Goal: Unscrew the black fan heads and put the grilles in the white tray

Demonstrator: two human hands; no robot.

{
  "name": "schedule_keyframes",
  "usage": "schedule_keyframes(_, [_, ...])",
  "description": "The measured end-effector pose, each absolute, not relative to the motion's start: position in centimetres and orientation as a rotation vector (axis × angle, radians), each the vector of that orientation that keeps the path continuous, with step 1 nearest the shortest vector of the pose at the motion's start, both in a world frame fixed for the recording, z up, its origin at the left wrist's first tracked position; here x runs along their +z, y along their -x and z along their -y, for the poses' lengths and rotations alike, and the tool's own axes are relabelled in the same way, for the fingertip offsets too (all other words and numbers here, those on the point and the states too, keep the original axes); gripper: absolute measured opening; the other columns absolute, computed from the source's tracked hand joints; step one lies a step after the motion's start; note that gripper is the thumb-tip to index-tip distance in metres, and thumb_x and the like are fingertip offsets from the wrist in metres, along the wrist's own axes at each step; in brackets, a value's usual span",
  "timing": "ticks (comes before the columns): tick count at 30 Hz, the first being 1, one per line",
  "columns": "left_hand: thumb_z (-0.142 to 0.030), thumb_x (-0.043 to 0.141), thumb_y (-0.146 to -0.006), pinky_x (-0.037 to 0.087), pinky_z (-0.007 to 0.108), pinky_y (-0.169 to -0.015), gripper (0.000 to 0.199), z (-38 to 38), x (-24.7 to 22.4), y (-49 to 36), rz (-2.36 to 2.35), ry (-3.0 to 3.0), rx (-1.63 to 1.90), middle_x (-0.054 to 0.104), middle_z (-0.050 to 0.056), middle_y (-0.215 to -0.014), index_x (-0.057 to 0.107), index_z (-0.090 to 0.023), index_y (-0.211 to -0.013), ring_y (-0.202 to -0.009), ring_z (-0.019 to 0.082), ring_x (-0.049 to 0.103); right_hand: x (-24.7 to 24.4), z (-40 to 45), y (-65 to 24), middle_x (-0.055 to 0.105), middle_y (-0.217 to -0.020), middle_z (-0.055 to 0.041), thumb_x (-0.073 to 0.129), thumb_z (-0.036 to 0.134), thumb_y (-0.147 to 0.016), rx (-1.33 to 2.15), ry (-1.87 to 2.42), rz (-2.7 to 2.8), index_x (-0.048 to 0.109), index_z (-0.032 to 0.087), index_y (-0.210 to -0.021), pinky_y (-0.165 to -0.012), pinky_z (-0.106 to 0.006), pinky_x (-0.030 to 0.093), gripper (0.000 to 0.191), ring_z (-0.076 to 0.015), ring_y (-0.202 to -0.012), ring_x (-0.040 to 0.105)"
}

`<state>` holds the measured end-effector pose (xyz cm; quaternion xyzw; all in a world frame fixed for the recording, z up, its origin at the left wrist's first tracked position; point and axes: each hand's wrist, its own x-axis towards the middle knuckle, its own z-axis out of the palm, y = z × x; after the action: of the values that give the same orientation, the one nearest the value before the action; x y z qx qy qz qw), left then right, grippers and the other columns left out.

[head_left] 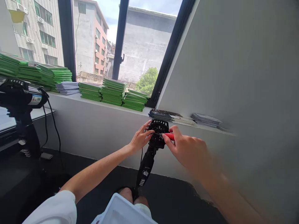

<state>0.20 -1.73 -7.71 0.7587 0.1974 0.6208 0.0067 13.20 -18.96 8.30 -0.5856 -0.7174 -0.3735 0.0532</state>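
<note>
A red-handled tool [169, 136] is pinched between the right hand's [187, 147] thumb and fingers, its tip at the round, slotted black device head [158, 132], which is touched by the left hand's [141, 137] slightly spread fingers below the windowsill [116, 107].

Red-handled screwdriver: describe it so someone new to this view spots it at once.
Below the window's lower right corner, a black vented head tops a black stand. At that head, the right hand holds the screwdriver, roughly sideways. Its bright red handle stands out against the black parts beside it.
</note>
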Motion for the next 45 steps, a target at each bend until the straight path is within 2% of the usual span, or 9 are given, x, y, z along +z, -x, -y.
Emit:
schedule_keyframes(3, [-0.021,0.053,-0.102,0.062,0.047,-0.104,0.022,1.6,-7.9,-0.3,-0.624,-2.350,1.970,0.043,0.015,-0.161,0.067,-0.022,-0.119,-0.130,0.028,0.063,8.3,18.8,-13.0,0.068,-0.062,-0.0026,0.046,0.036,-0.105,-1.117,1.755,2.247,0.058,0.016,-0.116,-0.050,-0.025,0.021,0.026,-0.0205,-0.055,0.066])
schedule_keyframes(7, [-0.020,0.053,-0.101,0.060,0.048,-0.107,0.023,1.6,-7.8,-0.1,-0.619,-2.347,1.962,0.043,0.013,-0.162,0.067,-0.023,-0.119,-0.133,0.028,0.062,8.4,18.8,-12.8,0.059,-0.051,-0.0047,0.032,0.053,-0.108,-1.309,1.812,2.104,0.061,0.017,-0.096,-0.050,-0.027,0.016,0.048,-0.0242,-0.052,0.064])
schedule_keyframes(11, [-0.018,0.052,-0.101,0.060,0.047,-0.107,0.026,1.6,-7.8,0.0,-0.573,-2.362,1.928,0.037,0.011,-0.166,0.067,-0.025,-0.121,-0.135,0.027,0.060,8.6,18.6,-12.7,0.068,-0.064,-0.0033,0.039,0.037,-0.105,-1.170,1.648,2.275,0.058,0.016,-0.116,-0.051,-0.025,0.019,0.030,-0.0208,-0.054,0.065])
schedule_keyframes(15, [-0.020,0.054,-0.100,0.059,0.049,-0.108,0.027,1.7,-8.1,0.0,-0.652,-2.367,1.922,0.044,0.015,-0.161,0.065,-0.023,-0.125,-0.135,0.028,0.060,8.8,18.6,-12.8,0.058,-0.051,-0.0038,0.032,0.049,-0.107,-1.289,1.752,2.154,0.061,0.017,-0.097,-0.050,-0.027,0.015,0.045,-0.0229,-0.049,0.062])
schedule_keyframes(27, [-0.020,0.054,-0.100,0.063,0.048,-0.102,0.024,2.2,-7.8,0.2,-0.694,-2.382,1.959,0.045,0.014,-0.160,0.065,-0.024,-0.122,-0.130,0.028,0.063,9.6,18.8,-12.3,0.068,-0.065,-0.0032,0.044,0.040,-0.103,-1.025,1.824,2.300,0.056,0.016,-0.120,-0.051,-0.026,0.021,0.032,-0.0215,-0.056,0.065])
schedule_keyframes(31, [-0.022,0.055,-0.100,0.063,0.048,-0.100,0.023,2.4,-7.8,-0.1,-0.727,-2.393,1.951,0.045,0.013,-0.159,0.067,-0.024,-0.119,-0.129,0.028,0.063,9.6,19.0,-12.0,0.059,-0.053,-0.0060,0.028,0.046,-0.108,-1.221,1.897,2.156,0.061,0.015,-0.100,-0.051,-0.029,0.016,0.046,-0.0239,-0.054,0.063])
schedule_keyframes(36, [-0.021,0.058,-0.099,0.062,0.045,-0.101,0.022,2.5,-7.5,0.1,-0.735,-2.366,1.922,0.049,0.012,-0.157,0.068,-0.025,-0.118,-0.128,0.025,0.064,9.5,19.0,-11.9,0.068,-0.065,-0.0051,0.043,0.037,-0.104,-1.087,1.878,2.263,0.057,0.015,-0.117,-0.052,-0.027,0.018,0.029,-0.0226,-0.059,0.067])
schedule_keyframes(40, [-0.019,0.060,-0.097,0.061,0.044,-0.101,0.013,2.4,-6.5,0.6,-0.847,-2.346,1.901,0.059,0.010,-0.146,0.071,-0.024,-0.103,-0.114,0.022,0.070,9.4,18.9,-12.1,0.060,-0.054,-0.0076,0.028,0.049,-0.108,-1.219,1.937,2.122,0.061,0.014,-0.102,-0.052,-0.029,0.018,0.048,-0.0249,-0.057,0.066])
schedule_keyframes(45, [-0.017,0.059,-0.096,0.059,0.044,-0.100,0.017,2.4,-5.8,1.1,-0.854,-2.496,1.908,0.059,0.009,-0.147,0.073,-0.024,-0.103,-0.114,0.022,0.069,9.6,19.3,-11.9,0.071,-0.072,-0.0057,0.043,0.036,-0.105,-0.995,1.914,2.251,0.053,0.014,-0.125,-0.054,-0.028,0.024,0.031,-0.0239,-0.066,0.069])
